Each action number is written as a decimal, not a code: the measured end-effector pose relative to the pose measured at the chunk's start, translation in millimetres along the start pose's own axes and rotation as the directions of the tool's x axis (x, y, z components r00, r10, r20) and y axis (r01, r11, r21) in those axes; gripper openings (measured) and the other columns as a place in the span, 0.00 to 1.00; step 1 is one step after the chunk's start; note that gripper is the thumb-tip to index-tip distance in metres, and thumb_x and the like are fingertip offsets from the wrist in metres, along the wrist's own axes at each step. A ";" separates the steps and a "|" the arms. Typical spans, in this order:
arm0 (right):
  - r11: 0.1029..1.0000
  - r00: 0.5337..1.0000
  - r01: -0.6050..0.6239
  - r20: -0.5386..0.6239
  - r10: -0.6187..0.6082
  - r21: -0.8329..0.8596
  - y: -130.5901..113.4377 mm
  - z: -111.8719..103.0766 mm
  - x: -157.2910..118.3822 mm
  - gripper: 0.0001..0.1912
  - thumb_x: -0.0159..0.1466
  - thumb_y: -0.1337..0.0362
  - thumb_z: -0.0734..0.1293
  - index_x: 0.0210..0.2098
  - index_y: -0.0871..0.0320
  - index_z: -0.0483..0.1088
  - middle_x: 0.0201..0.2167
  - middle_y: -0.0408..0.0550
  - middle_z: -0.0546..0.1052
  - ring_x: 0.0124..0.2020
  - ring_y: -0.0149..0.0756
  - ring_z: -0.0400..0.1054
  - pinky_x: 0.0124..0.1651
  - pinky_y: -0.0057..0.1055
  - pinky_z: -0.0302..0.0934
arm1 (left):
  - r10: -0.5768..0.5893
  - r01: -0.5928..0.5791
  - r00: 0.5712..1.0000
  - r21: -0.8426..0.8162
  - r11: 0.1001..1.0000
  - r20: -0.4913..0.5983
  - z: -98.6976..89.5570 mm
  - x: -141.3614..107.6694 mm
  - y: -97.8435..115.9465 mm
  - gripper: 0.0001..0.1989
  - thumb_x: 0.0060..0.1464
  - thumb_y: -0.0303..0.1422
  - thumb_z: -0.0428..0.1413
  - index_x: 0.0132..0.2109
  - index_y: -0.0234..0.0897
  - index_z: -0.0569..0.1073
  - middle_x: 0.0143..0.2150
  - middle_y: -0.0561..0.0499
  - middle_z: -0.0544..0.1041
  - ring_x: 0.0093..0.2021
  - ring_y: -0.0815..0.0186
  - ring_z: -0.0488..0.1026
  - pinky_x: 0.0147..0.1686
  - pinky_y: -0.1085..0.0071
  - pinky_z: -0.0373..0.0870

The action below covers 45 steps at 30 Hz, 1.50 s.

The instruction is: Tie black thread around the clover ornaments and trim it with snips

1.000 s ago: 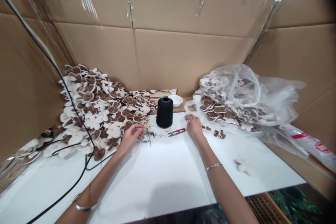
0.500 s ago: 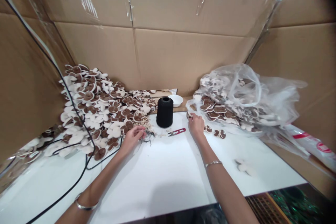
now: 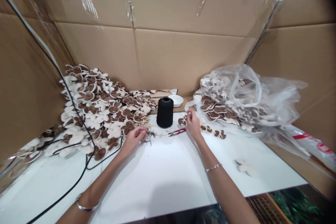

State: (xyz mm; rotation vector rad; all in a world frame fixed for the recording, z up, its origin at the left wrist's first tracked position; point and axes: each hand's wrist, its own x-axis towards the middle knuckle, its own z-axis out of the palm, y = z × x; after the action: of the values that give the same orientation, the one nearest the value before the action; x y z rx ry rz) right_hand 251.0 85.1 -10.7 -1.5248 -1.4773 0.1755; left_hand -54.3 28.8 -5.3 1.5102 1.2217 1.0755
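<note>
My left hand rests at the edge of the big flower pile, thumb and fingers pressed together beside a tangle of black thread scraps. Whatever may be in that pinch is too small to see. Across the table, my right hand is raised slightly with its fingertips drawn together; what they hold, if anything, is hidden. Just left of it lies a brown fabric flower with a pale bow. Red-handled thread snips lie below that flower. Between my hands stands a black thread cone.
A tall heap of brown and cream fabric flowers fills the left. Two bowed flowers lie right of my hand, a cream flower nearer me. Plastic bags cover more flowers. A white bowl and black cable are also there.
The brown bowed flower now shows on the table left of my right hand, whose fingers have lifted slightly off it. My left hand has barely moved.
</note>
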 end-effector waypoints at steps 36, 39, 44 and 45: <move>0.540 0.777 -0.449 0.610 -0.159 0.712 -90.9 40.3 -80.1 0.23 0.55 0.64 0.70 0.50 0.55 0.66 0.40 0.47 0.74 0.41 0.35 0.70 0.38 0.28 0.66 | 0.251 -0.259 0.966 0.201 0.945 0.063 18.3 -16.2 15.1 0.18 0.57 0.39 0.56 0.54 0.41 0.71 0.50 0.46 0.75 0.44 0.60 0.73 0.46 0.65 0.70; 0.522 0.767 -0.477 0.625 -0.146 0.707 -89.6 42.1 -80.9 0.24 0.55 0.65 0.70 0.51 0.55 0.65 0.39 0.46 0.73 0.35 0.33 0.70 0.31 0.26 0.65 | 0.320 -0.335 0.942 0.299 0.894 0.099 14.7 -14.2 12.4 0.17 0.59 0.38 0.55 0.54 0.42 0.71 0.51 0.45 0.72 0.47 0.59 0.72 0.49 0.62 0.68; 0.549 0.770 -0.494 0.632 -0.082 0.674 -84.2 51.3 -83.7 0.20 0.55 0.64 0.69 0.48 0.55 0.67 0.34 0.44 0.72 0.27 0.29 0.67 0.26 0.25 0.64 | 0.491 -0.441 0.871 0.486 0.755 0.027 13.3 -14.0 7.0 0.18 0.59 0.35 0.54 0.56 0.43 0.68 0.50 0.44 0.66 0.53 0.57 0.67 0.54 0.58 0.65; 0.565 0.767 -0.493 0.637 -0.076 0.661 -83.1 53.0 -84.1 0.18 0.55 0.64 0.68 0.46 0.56 0.67 0.33 0.43 0.73 0.25 0.28 0.66 0.24 0.25 0.64 | 0.506 -0.448 0.862 0.504 0.738 0.026 13.6 -14.2 6.3 0.16 0.59 0.35 0.54 0.54 0.41 0.68 0.49 0.44 0.66 0.52 0.57 0.67 0.53 0.59 0.65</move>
State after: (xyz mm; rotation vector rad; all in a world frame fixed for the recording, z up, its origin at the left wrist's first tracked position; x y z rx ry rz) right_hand 136.4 25.8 -22.5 -0.8629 -1.3254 1.4429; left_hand -41.8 12.5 -3.5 2.2875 1.2813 1.2458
